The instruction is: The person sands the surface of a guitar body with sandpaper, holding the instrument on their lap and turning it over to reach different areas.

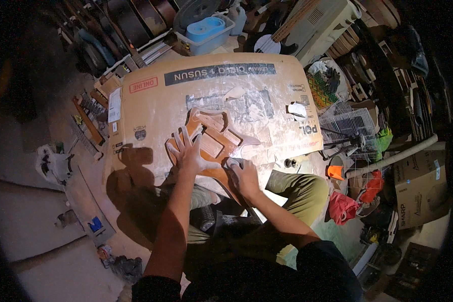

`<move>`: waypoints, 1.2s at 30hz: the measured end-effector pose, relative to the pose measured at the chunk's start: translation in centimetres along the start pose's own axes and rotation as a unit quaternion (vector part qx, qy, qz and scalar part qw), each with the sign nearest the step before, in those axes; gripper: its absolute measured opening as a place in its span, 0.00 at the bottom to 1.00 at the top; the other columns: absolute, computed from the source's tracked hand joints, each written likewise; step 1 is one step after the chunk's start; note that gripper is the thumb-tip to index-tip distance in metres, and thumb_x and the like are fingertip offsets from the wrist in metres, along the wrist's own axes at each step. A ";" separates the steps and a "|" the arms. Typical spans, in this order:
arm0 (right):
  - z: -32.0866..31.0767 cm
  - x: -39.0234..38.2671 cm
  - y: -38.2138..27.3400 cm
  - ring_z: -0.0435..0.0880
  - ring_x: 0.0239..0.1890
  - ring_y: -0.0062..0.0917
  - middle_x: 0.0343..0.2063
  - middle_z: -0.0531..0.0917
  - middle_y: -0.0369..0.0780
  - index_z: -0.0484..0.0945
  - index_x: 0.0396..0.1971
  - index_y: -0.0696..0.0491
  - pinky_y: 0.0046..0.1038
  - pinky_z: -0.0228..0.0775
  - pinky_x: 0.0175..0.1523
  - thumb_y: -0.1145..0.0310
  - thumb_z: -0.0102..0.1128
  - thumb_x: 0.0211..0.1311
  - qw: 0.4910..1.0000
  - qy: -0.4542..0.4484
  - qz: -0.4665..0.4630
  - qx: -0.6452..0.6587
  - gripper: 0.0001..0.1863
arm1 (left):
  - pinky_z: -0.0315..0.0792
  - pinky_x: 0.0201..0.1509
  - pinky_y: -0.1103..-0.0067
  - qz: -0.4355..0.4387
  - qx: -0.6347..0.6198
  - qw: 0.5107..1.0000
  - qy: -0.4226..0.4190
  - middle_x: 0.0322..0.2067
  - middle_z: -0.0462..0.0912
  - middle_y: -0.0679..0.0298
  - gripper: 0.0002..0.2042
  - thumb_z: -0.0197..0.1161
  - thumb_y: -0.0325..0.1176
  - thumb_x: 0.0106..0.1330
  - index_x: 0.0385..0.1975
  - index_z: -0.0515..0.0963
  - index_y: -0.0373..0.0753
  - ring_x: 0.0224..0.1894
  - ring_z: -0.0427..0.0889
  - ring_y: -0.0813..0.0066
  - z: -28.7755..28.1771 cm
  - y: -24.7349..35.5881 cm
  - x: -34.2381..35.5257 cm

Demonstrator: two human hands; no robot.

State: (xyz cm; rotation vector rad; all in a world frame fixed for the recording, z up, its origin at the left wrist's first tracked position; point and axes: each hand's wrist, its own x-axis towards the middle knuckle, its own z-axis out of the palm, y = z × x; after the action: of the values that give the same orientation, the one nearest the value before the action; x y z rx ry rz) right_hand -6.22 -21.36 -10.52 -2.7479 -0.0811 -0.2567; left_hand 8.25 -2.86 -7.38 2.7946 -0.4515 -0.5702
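A brown wooden electric guitar body (202, 152) with routed, paler cavities lies on a large cardboard sheet (156, 108). Its neck end points down toward my lap. My left hand (187, 153) rests on the left part of the body, fingers spread and open. At the body's lower right edge, by the neck, my right hand (245, 177) is closed around a small grey piece (231, 162) that looks like folded sandpaper, pressed against the wood. The fingers partly hide this piece. Pale dust covers much of the cardboard around the body.
A white scrap (297, 110) lies on the cardboard's right side. Wire racks (348, 128), a red cloth (343, 207) and a cardboard box (422, 186) crowd the right. Behind stands a blue tub (206, 36). My knee (307, 194) is beside the cardboard's near edge.
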 end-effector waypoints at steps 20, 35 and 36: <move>-0.7 1.1 2.8 0.76 0.42 0.41 0.39 0.78 0.47 0.79 0.44 0.52 0.48 0.66 0.44 0.66 0.53 0.63 0.991 -0.062 0.102 -0.058 0.12 | 0.25 0.70 0.37 0.022 -0.037 0.999 -0.003 0.75 0.33 0.44 0.70 0.82 0.59 0.14 0.72 0.57 0.53 0.76 0.26 0.38 1.0 -0.1 0.1; -1.4 2.0 -0.3 0.76 0.41 0.45 0.37 0.77 0.50 0.76 0.41 0.54 0.46 0.66 0.43 0.68 0.55 0.60 0.992 0.070 0.021 -0.098 0.11 | 0.24 0.71 0.40 0.002 -0.035 0.999 -0.010 0.75 0.31 0.45 0.70 0.84 0.57 0.15 0.73 0.56 0.52 0.76 0.27 0.40 0.2 -0.4 0.3; -1.3 0.7 -1.3 0.76 0.40 0.45 0.37 0.77 0.51 0.75 0.43 0.54 0.46 0.67 0.43 0.70 0.55 0.59 0.988 0.067 -0.048 -0.134 0.12 | 0.24 0.71 0.39 -0.007 -0.027 0.999 -0.027 0.75 0.31 0.45 0.70 0.84 0.57 0.15 0.73 0.56 0.51 0.76 0.27 0.40 -0.3 -0.1 0.3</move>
State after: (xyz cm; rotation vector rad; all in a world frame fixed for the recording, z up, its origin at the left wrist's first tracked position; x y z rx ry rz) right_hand -5.84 -20.58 -8.72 -2.9881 -0.1533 -0.5121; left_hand 8.68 -2.84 -7.20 2.7395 -0.4212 -0.6532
